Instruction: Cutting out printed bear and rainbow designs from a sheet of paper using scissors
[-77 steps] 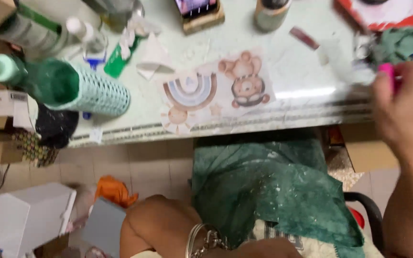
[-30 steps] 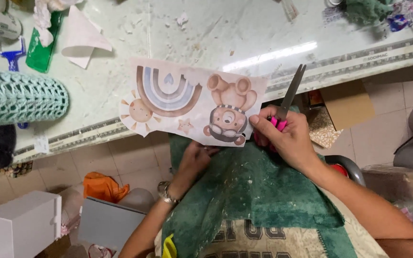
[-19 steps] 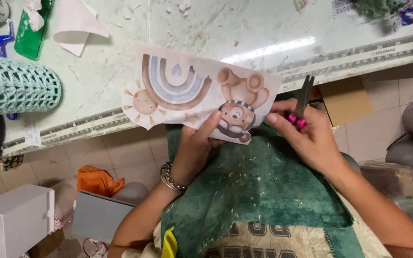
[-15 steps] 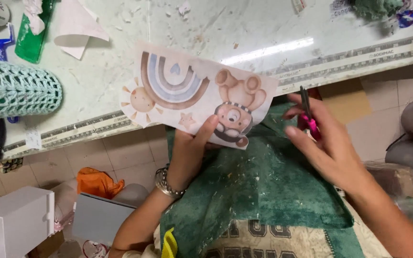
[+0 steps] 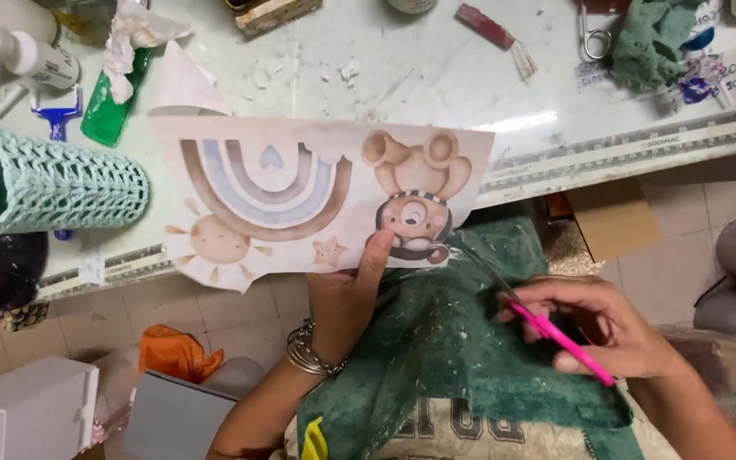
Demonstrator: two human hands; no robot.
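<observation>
Left hand point(image 5: 347, 294): fingers closed on the lower edge of the printed paper sheet point(image 5: 317, 200), thumb lying over the bear's muzzle; metal bangles point(image 5: 307, 351) at the wrist.
Right hand point(image 5: 602, 328): closed around pink-handled scissors point(image 5: 547, 324), held low and to the right of the sheet, not touching it.
Scissor blades: thin and dark, pointing up-left toward the sheet's lower right corner; whether they are parted cannot be told, as they blur against the cloth.
Printed paper sheet: held flat above the table point(image 5: 436, 77) edge, its upper part over the tabletop; it shows a rainbow, a sun, a small star and a bear.
Green cloth point(image 5: 445, 341): paint-flecked, spread over the lap beneath both hands.
Crocheted cover point(image 5: 61, 187): pale green mesh around a cylinder lying on its side at the table's left end.
White bottle point(image 5: 27, 55): lying at the upper left, near a green flat packet point(image 5: 112, 106).
Small scissors point(image 5: 594, 38): on the table at the upper right, beside a green rag point(image 5: 653, 43).
</observation>
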